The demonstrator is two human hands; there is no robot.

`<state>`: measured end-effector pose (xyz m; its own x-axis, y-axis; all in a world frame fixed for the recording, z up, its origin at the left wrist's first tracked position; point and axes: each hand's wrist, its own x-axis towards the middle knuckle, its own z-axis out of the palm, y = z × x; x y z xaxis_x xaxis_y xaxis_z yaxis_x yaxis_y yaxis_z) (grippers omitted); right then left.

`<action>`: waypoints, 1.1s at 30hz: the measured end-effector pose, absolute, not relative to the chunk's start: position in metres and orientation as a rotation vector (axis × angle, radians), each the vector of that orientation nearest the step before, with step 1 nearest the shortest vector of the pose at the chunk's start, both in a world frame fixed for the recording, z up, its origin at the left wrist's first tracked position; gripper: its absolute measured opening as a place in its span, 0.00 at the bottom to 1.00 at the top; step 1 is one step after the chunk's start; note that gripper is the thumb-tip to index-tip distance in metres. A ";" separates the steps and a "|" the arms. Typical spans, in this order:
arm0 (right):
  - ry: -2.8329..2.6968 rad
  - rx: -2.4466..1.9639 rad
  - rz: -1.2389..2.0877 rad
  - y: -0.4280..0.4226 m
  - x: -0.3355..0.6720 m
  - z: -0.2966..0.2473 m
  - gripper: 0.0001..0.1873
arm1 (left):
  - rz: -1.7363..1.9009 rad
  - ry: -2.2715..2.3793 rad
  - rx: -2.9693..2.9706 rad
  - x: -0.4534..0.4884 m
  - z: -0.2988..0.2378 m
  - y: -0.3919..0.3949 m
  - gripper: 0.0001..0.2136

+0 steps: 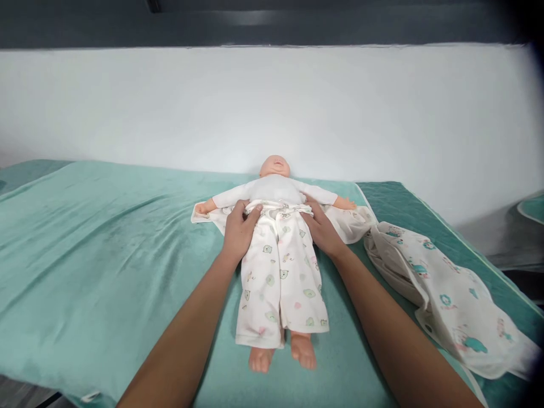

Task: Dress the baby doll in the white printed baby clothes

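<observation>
A baby doll [275, 187] lies on its back with its arms spread and its head toward the wall. It has a white long-sleeved top and printed white pants [278, 277], with both bare feet showing below the cuffs. My left hand [242, 224] grips the waistband at the left side, thumb on top. On the opposite side, my right hand [319, 224] is closed on the waistband, its fingertips partly hidden by the cloth. Under the doll's arms, a printed white cloth [351, 224] shows on both sides.
The doll lies on a pale green sheet [106, 255] over a bed. To the right, a printed white baby garment [450, 294] lies loosely folded on the darker green cover [395, 198]. A white wall [272, 107] stands behind the bed.
</observation>
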<state>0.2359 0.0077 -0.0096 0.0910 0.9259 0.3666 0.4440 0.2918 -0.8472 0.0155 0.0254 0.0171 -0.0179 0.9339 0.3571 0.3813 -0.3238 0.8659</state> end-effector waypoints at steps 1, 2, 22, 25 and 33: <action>-1.520 -1.329 0.639 0.008 0.237 -0.008 0.13 | 1.356 1.370 1.732 0.017 0.016 0.028 0.12; -1.512 -1.338 0.681 0.009 0.237 -0.007 0.13 | 1.373 1.372 1.735 0.019 0.015 0.031 0.12; -1.508 -1.270 0.101 0.012 0.238 -0.014 0.04 | 1.617 1.255 2.245 0.001 0.006 0.004 0.07; -1.534 -1.318 0.071 0.012 0.237 -0.014 0.03 | 1.502 1.292 2.236 -0.004 0.004 -0.004 0.07; -1.459 -1.380 0.443 -0.009 0.240 -0.002 0.07 | 1.179 1.461 2.151 -0.004 0.002 -0.002 0.12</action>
<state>0.2396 -0.0086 -0.0018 0.1935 0.8888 0.4153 0.5081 0.2713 -0.8175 -0.0036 -0.0020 0.0017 0.1529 0.8721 0.4649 0.6388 -0.4461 0.6268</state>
